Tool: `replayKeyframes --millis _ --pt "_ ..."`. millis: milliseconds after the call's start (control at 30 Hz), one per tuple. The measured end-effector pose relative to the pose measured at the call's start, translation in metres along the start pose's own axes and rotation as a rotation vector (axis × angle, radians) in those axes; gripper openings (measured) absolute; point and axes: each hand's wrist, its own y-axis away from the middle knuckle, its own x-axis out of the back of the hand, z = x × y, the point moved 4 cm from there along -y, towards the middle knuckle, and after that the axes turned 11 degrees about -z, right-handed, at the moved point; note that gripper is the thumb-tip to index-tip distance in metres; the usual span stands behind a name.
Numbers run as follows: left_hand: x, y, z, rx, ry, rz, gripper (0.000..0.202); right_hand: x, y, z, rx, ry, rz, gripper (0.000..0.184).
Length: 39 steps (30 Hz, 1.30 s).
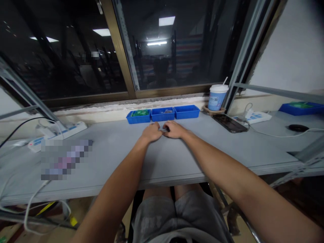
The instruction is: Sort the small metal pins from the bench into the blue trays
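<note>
My left hand (152, 132) and my right hand (174, 129) meet over the middle of the grey table (172, 158), both with fingers curled. Between their fingertips is a small dark thing (166, 129), too small and blurred to name; part of it is hidden by the fingers. Just beyond the hands, three blue trays stand in a row. The left tray (138, 119) holds green items, the middle tray (162, 118) holds small clear or metallic pieces, and the right tray (187, 114) shows its bare blue inside.
A blue cup with a white lid (217, 98) stands on a small brown base at the back right. Near it lie a phone (230, 123) and a power strip (255, 117). On the left are another power strip (58, 136) and a blurred-out flat object (67, 161) with a cable.
</note>
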Motion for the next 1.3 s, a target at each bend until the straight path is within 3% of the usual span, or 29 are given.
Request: replayKeyframes --millis 100,300,433,600,700,867,1033,1300 --pt "-0.005 -0.004 0.0 -0.052 0.013 -0.001 0.042 -0.004 -0.003 0.006 0.03 -0.037 -0.013 0.006" --pt "-0.008 -0.005 0.005 -0.155 0.029 0.029 0.03 -0.006 -0.005 0.01 -0.01 -0.084 0.001 0.013" --pt "-0.003 -0.002 0.01 -0.242 0.138 0.099 0.027 0.002 -0.001 0.006 -0.054 -0.216 0.08 0.011" --pt "0.004 -0.002 0.009 -0.24 0.229 0.207 0.024 0.014 0.002 0.0 -0.114 -0.495 0.243 0.007" --pt "0.007 -0.001 0.009 -0.261 0.235 0.251 0.018 0.015 0.002 -0.002 -0.135 -0.585 0.262 0.008" --pt "0.007 0.0 0.013 -0.288 0.176 0.263 0.019 0.018 0.002 -0.004 -0.156 -0.548 0.341 0.011" --pt "0.007 -0.001 0.013 -0.203 0.102 0.264 0.026 0.022 0.004 -0.009 -0.143 -0.528 0.384 0.024" --pt "0.01 0.0 0.008 -0.152 0.122 0.291 0.028 0.02 0.005 -0.007 -0.02 -0.708 0.396 0.019"
